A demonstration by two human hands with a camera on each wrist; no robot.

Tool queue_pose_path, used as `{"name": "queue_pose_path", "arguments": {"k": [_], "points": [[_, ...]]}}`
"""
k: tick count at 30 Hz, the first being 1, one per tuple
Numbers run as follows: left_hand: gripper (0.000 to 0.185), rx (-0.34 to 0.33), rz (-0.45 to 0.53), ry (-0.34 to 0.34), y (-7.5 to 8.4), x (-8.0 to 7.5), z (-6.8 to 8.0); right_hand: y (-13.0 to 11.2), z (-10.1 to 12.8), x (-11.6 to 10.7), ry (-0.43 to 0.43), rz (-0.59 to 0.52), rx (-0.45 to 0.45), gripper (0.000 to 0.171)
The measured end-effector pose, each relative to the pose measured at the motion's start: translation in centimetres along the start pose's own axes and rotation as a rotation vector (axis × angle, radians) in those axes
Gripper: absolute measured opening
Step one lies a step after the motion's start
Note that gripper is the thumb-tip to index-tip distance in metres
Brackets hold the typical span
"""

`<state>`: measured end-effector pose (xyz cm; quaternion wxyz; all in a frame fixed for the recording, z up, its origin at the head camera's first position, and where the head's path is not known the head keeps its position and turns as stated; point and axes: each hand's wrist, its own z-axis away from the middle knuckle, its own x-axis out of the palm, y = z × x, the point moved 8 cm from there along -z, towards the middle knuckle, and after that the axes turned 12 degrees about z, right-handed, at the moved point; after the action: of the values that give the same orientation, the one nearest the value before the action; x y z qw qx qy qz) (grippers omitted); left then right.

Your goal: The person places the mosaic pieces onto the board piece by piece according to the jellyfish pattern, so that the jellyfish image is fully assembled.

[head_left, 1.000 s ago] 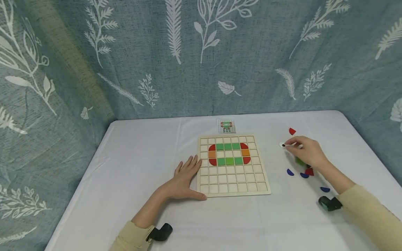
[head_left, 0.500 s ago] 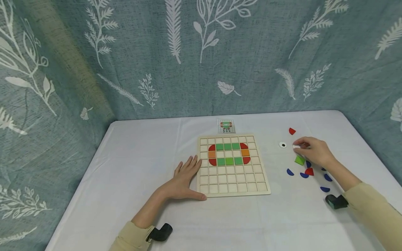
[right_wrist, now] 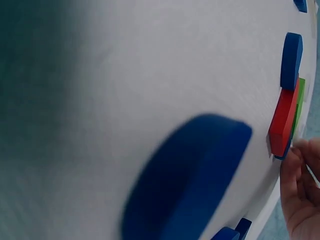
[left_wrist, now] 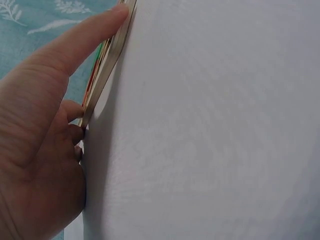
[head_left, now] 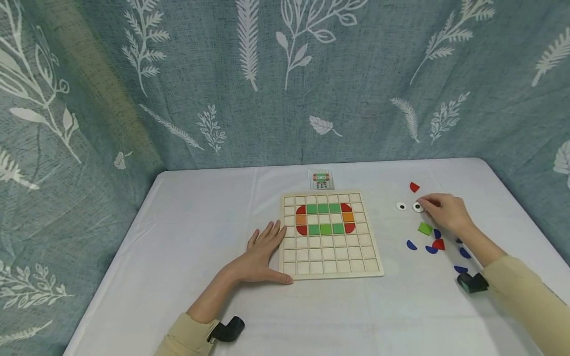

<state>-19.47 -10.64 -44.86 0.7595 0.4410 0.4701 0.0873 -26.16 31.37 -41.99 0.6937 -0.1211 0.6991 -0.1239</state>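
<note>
A square wooden grid board point(head_left: 328, 253) lies on the table, with green, red and orange pieces set in its upper cells. My left hand point(head_left: 260, 257) rests at the board's left side, fingers spread. In the left wrist view its thumb point(left_wrist: 95, 32) touches the board's edge. Over to the right, my right hand point(head_left: 445, 210) pinches the right edge of a white disc point(head_left: 417, 207) with a black dot, which looks like an eye piece. A matching eye disc point(head_left: 401, 206) lies just left of it. The right wrist view shows the right hand's fingers point(right_wrist: 292, 175) partly, with the disc hidden.
Around the right hand lie a red quarter piece point(head_left: 414, 187), a green square point(head_left: 425, 228), another red piece point(head_left: 438, 244) and several blue half-discs point(head_left: 411, 244). A small pattern card point(head_left: 321, 179) sits behind the board. A patterned curtain point(head_left: 267, 123) hangs beyond the table.
My right hand let go of the first eye disc and moved right to the second one. That disc now shows its black dot. My left hand and the board have stayed put.
</note>
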Motion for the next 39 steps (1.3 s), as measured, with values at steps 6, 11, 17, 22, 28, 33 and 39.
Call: {"name": "queue_pose_path", "arguments": {"k": [6, 11, 17, 22, 28, 33, 39], "points": [[0.12, 0.005, 0.01, -0.005, 0.1, 0.0, 0.0, -0.5, 0.1, 0.2, -0.019, 0.003, -0.023, 0.038], [0.12, 0.003, 0.006, -0.002, 0.1, -0.1, 0.0, -1.1, 0.2, 0.1, -0.03, -0.001, -0.08, 0.032], [0.12, 0.001, 0.008, -0.001, 0.2, -0.2, 0.0, -1.2, 0.4, 0.3, -0.05, -0.034, -0.091, 0.033], [0.12, 0.004, 0.007, -0.002, 0.2, -0.2, 0.0, -1.2, 0.4, 0.4, -0.032, -0.028, -0.088, 0.034], [0.119, -0.002, 0.005, -0.006, 0.2, -0.1, 0.0, -2.8, 0.3, 0.2, -0.017, -0.058, -0.1, 0.035], [0.119, -0.012, 0.006, -0.007, 0.1, -0.1, 0.0, -6.3, 0.2, 0.9, -0.021, -0.127, -0.16, 0.033], [0.12, -0.013, 0.007, -0.005, -0.1, -0.1, 0.0, -11.7, -0.2, 2.9, -0.069, -0.211, -0.286, 0.027]]}}
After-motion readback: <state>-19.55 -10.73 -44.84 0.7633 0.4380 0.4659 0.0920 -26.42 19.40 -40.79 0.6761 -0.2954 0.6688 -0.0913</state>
